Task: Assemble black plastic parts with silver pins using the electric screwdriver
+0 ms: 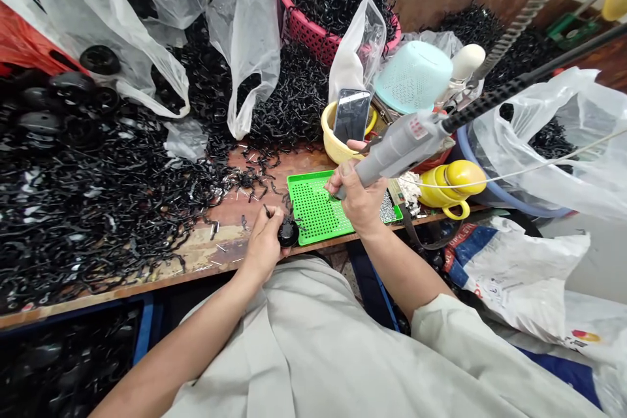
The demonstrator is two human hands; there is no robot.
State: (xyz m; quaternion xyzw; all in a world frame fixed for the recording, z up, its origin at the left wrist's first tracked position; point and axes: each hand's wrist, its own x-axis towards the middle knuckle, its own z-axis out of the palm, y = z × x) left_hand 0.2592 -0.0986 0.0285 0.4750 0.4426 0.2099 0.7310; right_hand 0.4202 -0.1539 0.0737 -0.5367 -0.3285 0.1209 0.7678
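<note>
My left hand [264,241] grips a small round black wheel part [288,232] at the front edge of the wooden bench, beside the left edge of a green perforated tray [313,209]. My right hand [360,196] is wrapped around a grey electric screwdriver [401,144], its tip pointing down onto the green tray. A black cable and a coiled cord run from the tool up to the right.
A big heap of black metal clips [98,196] covers the bench's left side. Clear plastic bags [147,19], a pink basket of clips [333,6], a yellow bowl holding a phone [351,114], a mint strainer [414,75] and a yellow cup [450,183] stand behind and right.
</note>
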